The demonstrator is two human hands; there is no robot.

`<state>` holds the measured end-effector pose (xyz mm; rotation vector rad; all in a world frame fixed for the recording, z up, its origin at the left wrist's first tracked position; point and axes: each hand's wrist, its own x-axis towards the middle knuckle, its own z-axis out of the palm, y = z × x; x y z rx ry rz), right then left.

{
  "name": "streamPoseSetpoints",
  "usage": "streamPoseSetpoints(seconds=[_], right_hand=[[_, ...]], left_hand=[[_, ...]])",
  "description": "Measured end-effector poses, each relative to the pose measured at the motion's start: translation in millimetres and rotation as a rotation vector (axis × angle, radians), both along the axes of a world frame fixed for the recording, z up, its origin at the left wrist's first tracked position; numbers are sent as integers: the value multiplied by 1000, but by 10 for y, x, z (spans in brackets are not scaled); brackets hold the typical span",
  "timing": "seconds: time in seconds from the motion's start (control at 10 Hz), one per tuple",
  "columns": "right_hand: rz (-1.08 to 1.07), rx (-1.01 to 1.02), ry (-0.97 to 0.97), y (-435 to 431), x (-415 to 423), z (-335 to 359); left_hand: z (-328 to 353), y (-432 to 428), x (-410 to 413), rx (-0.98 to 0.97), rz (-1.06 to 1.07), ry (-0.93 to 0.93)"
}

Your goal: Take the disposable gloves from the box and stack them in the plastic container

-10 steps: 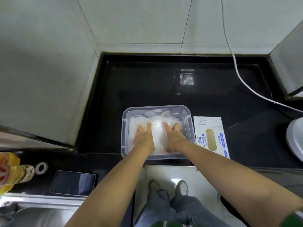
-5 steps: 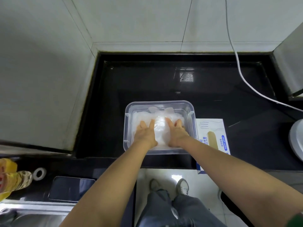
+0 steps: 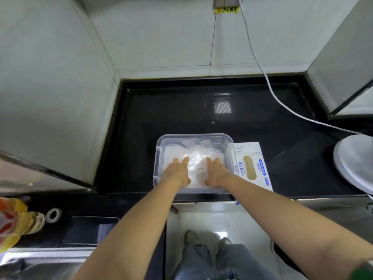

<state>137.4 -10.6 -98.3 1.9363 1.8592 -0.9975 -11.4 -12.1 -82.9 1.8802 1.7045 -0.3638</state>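
Black counter (image 3: 181, 110): flat hands, left (image 3: 177, 171) and right (image 3: 217, 172), still press gloves (image 3: 196, 161) in container (image 3: 193, 136).

Both forearms uncovered from left hand (image 3: 177, 171) and right hand (image 3: 217, 172) back to frame edge. Green sleeve edge (image 3: 363, 270) with pale trim on right upper arm, blurred. Faded blue-grey jeans (image 3: 210, 263), creased. Grey shoes (image 3: 191, 238), rounded toes.

Gloves (image 3: 196, 163): thin, clear, crinkled; heaped in a loose pile inside the tub, fingertips reaching its far wall.
Container (image 3: 193, 136): clear rectangular plastic tub, lidless, at the near edge of the black counter (image 3: 181, 110).
Box (image 3: 257, 156): white with blue print, oval opening on top, lying flat just right of the tub.
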Motion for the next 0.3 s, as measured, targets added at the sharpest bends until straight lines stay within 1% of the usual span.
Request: streamPoseSetpoints(seconds=[0.1,0.2,0.3], right_hand=[[48,56,15,-65,8,140],[54,110,102,-125,57,367],[16,175,218,-146,138,570]], left_hand=[[82,-70,31,52,-10,18],[183,-130,71,149,2,25],[331,-180,134,225,8,26]])
